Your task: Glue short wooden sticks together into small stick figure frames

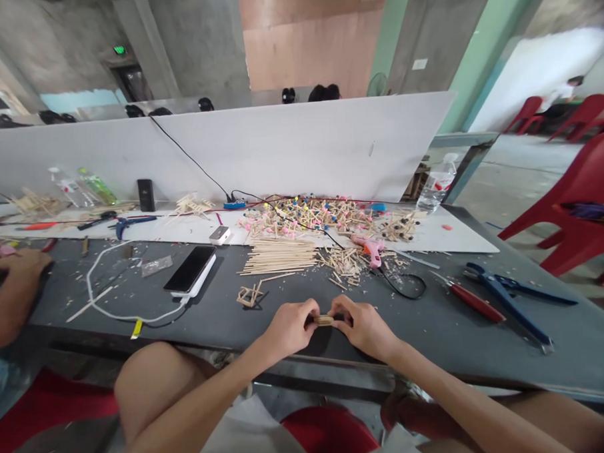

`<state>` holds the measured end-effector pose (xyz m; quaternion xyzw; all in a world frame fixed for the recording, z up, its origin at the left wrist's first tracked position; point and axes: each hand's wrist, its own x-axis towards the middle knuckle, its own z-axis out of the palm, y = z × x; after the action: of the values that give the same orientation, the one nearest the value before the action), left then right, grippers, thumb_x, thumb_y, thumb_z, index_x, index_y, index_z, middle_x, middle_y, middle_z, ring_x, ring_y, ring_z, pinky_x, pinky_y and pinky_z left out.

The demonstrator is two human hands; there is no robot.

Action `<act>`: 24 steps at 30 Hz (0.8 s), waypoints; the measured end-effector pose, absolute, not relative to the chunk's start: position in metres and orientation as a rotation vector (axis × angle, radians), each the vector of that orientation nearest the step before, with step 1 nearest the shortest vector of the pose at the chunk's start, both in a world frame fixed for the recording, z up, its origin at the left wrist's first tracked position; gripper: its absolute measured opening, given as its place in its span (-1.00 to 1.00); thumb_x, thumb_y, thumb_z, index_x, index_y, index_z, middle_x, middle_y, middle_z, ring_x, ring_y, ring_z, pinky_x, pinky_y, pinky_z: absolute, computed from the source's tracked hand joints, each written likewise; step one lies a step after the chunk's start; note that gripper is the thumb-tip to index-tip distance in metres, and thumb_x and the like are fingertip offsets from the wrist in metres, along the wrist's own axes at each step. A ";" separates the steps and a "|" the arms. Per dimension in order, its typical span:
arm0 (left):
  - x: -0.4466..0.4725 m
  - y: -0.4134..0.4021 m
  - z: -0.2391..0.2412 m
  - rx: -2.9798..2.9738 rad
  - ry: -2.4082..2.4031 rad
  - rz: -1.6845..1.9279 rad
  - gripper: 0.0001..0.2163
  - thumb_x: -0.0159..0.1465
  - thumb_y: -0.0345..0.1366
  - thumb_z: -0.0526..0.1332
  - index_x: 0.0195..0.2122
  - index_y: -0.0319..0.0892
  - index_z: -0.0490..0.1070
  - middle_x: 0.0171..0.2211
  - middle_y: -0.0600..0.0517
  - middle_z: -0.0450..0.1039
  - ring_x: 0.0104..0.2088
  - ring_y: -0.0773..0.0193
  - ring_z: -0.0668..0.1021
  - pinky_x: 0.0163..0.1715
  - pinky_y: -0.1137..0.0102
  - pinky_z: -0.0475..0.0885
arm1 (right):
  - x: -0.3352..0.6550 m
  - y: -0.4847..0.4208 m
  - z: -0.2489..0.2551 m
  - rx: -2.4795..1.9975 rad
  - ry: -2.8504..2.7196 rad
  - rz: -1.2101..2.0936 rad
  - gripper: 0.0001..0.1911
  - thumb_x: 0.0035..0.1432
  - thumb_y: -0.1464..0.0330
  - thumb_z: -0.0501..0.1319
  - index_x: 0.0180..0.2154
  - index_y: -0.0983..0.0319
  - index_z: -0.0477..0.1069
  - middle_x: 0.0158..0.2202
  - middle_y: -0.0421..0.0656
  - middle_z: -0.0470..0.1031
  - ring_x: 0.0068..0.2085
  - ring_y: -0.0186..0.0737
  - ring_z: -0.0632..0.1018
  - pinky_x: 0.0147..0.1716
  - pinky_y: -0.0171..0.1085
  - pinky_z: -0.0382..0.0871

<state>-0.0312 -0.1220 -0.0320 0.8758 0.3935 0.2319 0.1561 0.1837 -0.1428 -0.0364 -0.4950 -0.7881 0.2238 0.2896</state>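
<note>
Close to the table's front edge, my left hand (293,326) and my right hand (362,323) face each other. Between them they pinch a small wooden piece (325,320), one end in each hand; it looks like short sticks side by side, with dark parts near the fingers. Its ends are hidden by my fingers. Just beyond my left hand lies a small frame of glued sticks (249,294). Past both hands are a row of long thin wooden sticks (279,256) and a heap of short cut stick pieces (344,265).
A pink glue gun (373,250) lies behind my right hand. Blue-handled cutters (510,297) and a red-handled tool (475,302) are at right. A phone (191,270) with a white cable (97,299) lies left. Stick pieces with coloured balls (306,214) lie before the white partition (279,151). A co-worker's hand (23,265) is far left.
</note>
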 end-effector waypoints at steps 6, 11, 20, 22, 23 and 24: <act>-0.031 -0.122 -0.028 2.413 1.129 0.643 -0.78 0.15 -0.46 0.28 -0.20 -0.10 0.36 -0.42 0.12 0.55 -0.49 0.32 0.55 -0.47 0.49 0.31 | 0.183 -0.140 -0.035 -1.372 -2.105 0.687 -0.75 0.08 0.48 0.22 -0.18 0.15 0.28 -0.31 -0.24 0.59 -0.50 -0.32 0.48 -0.44 -0.36 0.27; -0.028 -0.120 -0.025 2.332 1.111 0.630 -0.77 0.13 -0.47 0.27 -0.20 -0.10 0.37 -0.37 0.11 0.57 -0.50 0.36 0.53 -0.47 0.51 0.28 | 0.184 -0.138 -0.033 -1.363 -2.127 0.719 -0.74 0.06 0.47 0.22 -0.19 0.15 0.27 -0.30 -0.24 0.58 -0.50 -0.34 0.45 -0.45 -0.37 0.22; -0.024 -0.117 -0.028 2.266 1.097 0.661 -0.82 0.12 -0.44 0.29 -0.25 -0.14 0.39 -0.43 0.11 0.54 -0.52 0.38 0.48 -0.49 0.53 0.25 | 0.181 -0.133 -0.032 -1.412 -2.149 0.712 -0.77 0.05 0.40 0.26 -0.21 0.16 0.33 -0.58 -0.35 0.35 -0.54 -0.33 0.40 -0.48 -0.38 0.15; -0.024 -0.116 -0.027 2.237 1.072 0.670 -0.84 0.13 -0.42 0.29 -0.26 -0.15 0.39 -0.45 0.11 0.53 -0.53 0.39 0.47 -0.50 0.54 0.25 | 0.180 -0.132 -0.033 -1.401 -2.148 0.715 -0.77 0.04 0.39 0.26 -0.20 0.16 0.34 -0.58 -0.35 0.33 -0.53 -0.33 0.39 -0.48 -0.39 0.14; -0.023 -0.116 -0.027 2.224 1.063 0.676 -0.84 0.14 -0.41 0.29 -0.26 -0.15 0.39 -0.45 0.11 0.53 -0.53 0.39 0.47 -0.51 0.54 0.25 | 0.180 -0.132 -0.033 -1.395 -2.146 0.720 -0.77 0.04 0.40 0.26 -0.20 0.16 0.34 -0.58 -0.35 0.33 -0.53 -0.33 0.39 -0.48 -0.39 0.14; -0.023 -0.116 -0.026 2.217 1.058 0.681 -0.85 0.14 -0.40 0.29 -0.25 -0.15 0.40 -0.44 0.10 0.53 -0.53 0.39 0.48 -0.51 0.54 0.24 | 0.180 -0.131 -0.033 -1.392 -2.142 0.723 -0.77 0.04 0.40 0.26 -0.20 0.16 0.34 -0.58 -0.35 0.32 -0.53 -0.33 0.39 -0.48 -0.39 0.14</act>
<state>-0.0231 -0.1156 -0.0263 0.8319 0.3970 0.2555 0.2916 0.1797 -0.1315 -0.0335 -0.5089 -0.7830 0.2643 0.2410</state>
